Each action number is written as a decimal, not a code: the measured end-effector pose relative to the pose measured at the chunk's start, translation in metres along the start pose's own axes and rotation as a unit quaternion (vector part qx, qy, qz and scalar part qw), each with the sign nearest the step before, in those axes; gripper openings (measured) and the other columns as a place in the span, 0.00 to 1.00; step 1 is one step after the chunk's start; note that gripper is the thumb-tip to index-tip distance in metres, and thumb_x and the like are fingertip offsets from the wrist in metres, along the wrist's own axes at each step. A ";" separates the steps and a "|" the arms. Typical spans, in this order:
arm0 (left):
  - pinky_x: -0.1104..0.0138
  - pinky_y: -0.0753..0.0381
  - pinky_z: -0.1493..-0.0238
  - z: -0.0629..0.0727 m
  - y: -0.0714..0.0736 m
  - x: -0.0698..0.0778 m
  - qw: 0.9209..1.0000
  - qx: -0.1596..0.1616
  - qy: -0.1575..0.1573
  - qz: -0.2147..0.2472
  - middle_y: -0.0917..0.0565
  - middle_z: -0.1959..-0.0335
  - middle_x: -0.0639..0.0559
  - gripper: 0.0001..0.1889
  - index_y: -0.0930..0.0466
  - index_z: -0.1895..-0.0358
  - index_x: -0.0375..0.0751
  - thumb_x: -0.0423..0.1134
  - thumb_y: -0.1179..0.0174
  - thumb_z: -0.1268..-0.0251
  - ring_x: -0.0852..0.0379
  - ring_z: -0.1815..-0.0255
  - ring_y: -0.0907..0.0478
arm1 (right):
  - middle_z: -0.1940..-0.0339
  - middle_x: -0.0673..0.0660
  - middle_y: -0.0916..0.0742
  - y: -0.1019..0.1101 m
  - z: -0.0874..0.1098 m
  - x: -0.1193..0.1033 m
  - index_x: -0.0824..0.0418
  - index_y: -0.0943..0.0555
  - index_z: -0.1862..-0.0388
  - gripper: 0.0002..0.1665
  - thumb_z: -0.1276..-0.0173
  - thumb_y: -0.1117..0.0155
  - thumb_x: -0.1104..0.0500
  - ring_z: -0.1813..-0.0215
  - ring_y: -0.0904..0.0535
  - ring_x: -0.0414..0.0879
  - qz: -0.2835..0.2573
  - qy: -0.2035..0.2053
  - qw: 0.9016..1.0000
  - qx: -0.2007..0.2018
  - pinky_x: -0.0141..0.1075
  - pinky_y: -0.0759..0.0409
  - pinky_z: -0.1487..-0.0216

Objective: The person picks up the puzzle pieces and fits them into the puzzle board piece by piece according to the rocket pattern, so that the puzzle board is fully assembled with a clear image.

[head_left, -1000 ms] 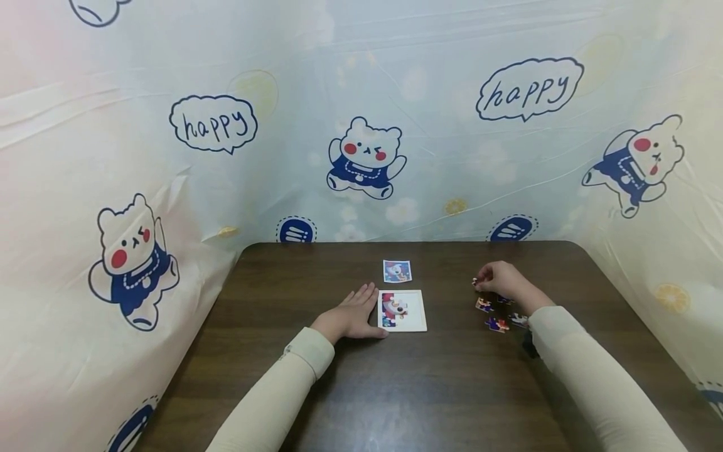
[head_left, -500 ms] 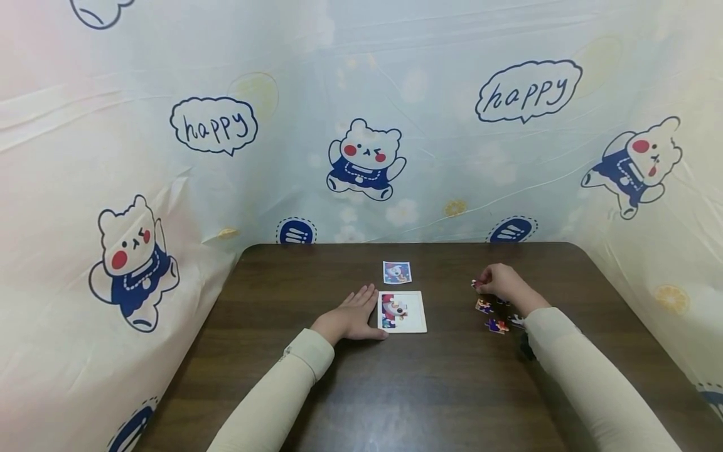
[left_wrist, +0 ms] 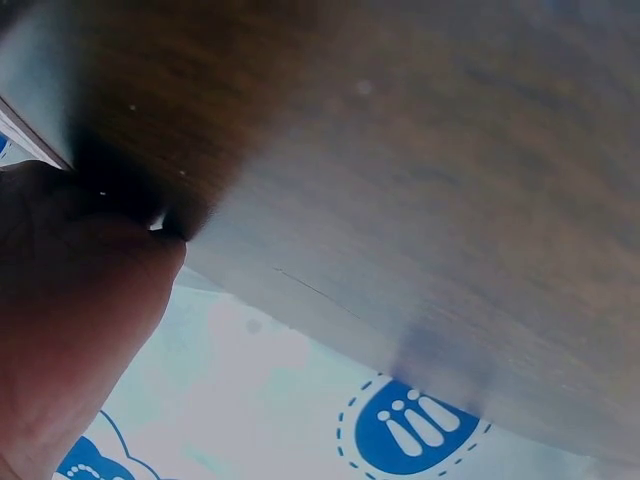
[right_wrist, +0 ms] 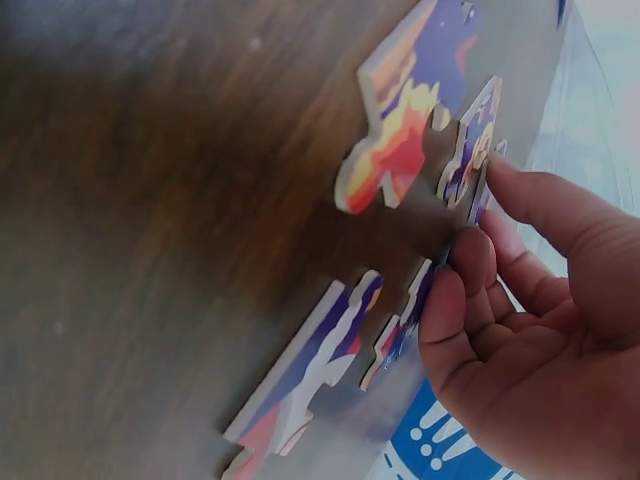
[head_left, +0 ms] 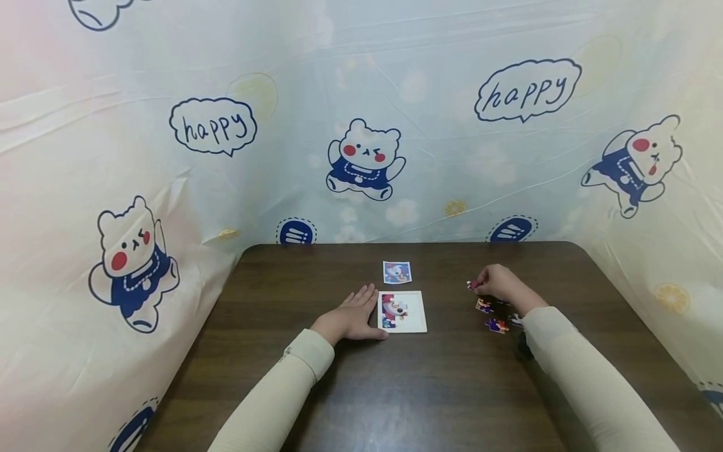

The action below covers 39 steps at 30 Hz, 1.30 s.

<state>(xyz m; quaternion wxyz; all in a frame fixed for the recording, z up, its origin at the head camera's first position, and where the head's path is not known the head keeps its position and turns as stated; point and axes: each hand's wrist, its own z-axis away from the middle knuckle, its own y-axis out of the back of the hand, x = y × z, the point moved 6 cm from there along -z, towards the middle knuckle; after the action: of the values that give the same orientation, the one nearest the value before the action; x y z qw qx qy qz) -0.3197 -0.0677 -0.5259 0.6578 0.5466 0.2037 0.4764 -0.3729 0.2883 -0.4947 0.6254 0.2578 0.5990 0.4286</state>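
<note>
Here, the right grip (head_left: 499, 282) curls, pinching a puzzle piece (head_left: 471, 285).

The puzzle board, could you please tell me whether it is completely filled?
Only partly filled: in the head view, picture pieces cover the left side of the puzzle board, while its right side is blank white.

Between the puzzle board (head_left: 415, 312) and the loose pieces (head_left: 498, 325), a wide lane of bare desk (head_left: 446, 376) runs from the far edge toward the near side, narrowed on its right by the right hand (head_left: 501, 282) and a pinched piece (head_left: 471, 285). The left hand (head_left: 351, 319) bars the board from the desk's left edge, and a flat card (head_left: 397, 272) lies between board and far edge. From the right edge, the right sleeve (head_left: 590, 373) blocks the way to the closely spaced pieces.
</note>
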 end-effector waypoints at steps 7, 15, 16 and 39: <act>0.55 0.65 0.23 -0.001 -0.001 -0.001 1.000 -0.006 0.010 -0.016 0.64 0.18 0.50 0.61 0.64 0.19 0.45 0.80 0.51 0.46 0.53 0.19 0.70 | 0.66 0.59 0.17 -0.004 0.001 -0.004 0.68 0.21 0.62 0.14 0.41 0.28 0.63 0.64 0.22 0.50 -0.018 0.002 1.000 -0.011 0.42 0.22 0.62; 0.53 0.62 0.23 0.000 0.000 0.000 1.000 -0.004 0.004 -0.007 0.62 0.18 0.47 0.60 0.61 0.19 0.43 0.78 0.48 0.44 0.49 0.19 0.67 | 0.68 0.58 0.19 -0.001 0.002 -0.013 0.67 0.22 0.63 0.13 0.42 0.27 0.66 0.66 0.24 0.49 -0.016 0.041 0.999 0.016 0.41 0.23 0.64; 0.52 0.62 0.23 0.001 0.001 0.001 1.000 -0.002 0.002 -0.002 0.61 0.18 0.47 0.60 0.60 0.19 0.43 0.78 0.48 0.45 0.49 0.19 0.66 | 0.68 0.58 0.18 -0.001 0.001 -0.013 0.66 0.22 0.63 0.12 0.42 0.27 0.66 0.66 0.23 0.49 -0.019 0.042 0.999 0.016 0.40 0.23 0.64; 0.56 0.65 0.23 -0.004 -0.003 -0.004 1.000 -0.003 0.008 -0.015 0.65 0.18 0.50 0.62 0.64 0.19 0.45 0.81 0.51 0.47 0.54 0.19 0.71 | 0.69 0.54 0.15 -0.007 0.002 -0.051 0.60 0.16 0.67 0.07 0.37 0.26 0.59 0.68 0.23 0.47 -0.115 0.074 0.990 0.019 0.38 0.22 0.68</act>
<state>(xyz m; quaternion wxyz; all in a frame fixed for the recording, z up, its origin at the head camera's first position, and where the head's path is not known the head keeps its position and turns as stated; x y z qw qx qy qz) -0.3230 -0.0685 -0.5312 0.6647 0.5377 0.2156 0.4717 -0.3648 0.2424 -0.4730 0.6198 0.1665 0.6770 0.3603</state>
